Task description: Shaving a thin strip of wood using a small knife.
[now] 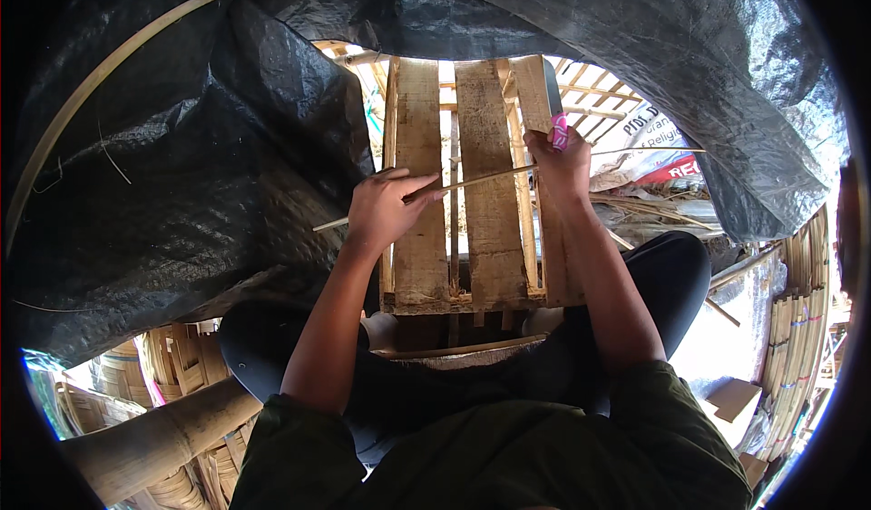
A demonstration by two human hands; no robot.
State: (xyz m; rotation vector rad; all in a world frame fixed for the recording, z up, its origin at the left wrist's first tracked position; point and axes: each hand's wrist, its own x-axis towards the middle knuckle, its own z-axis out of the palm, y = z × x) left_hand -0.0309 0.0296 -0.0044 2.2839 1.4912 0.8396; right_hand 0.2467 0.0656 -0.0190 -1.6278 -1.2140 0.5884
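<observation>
A long, thin bamboo strip point(490, 178) lies crosswise above a slatted wooden bench point(422, 274). Its left end pokes out beyond my left hand point(386, 203), whose thumb and fingers pinch it over the left slat. My right hand point(562, 163), over the right slat, is closed around the pink handle of a knife point(559, 132). The dark blade points away from me. The strip passes by my right hand and its thin tip reaches out to the right; whether those fingers also grip it is hidden.
Black plastic sheeting point(181, 192) hangs at the left and across the top. A printed white sack point(649, 142) lies beyond the bench, at the right. Bundled bamboo strips point(791, 356) stand at the far right. A thick bamboo pole point(163, 437) crosses the lower left.
</observation>
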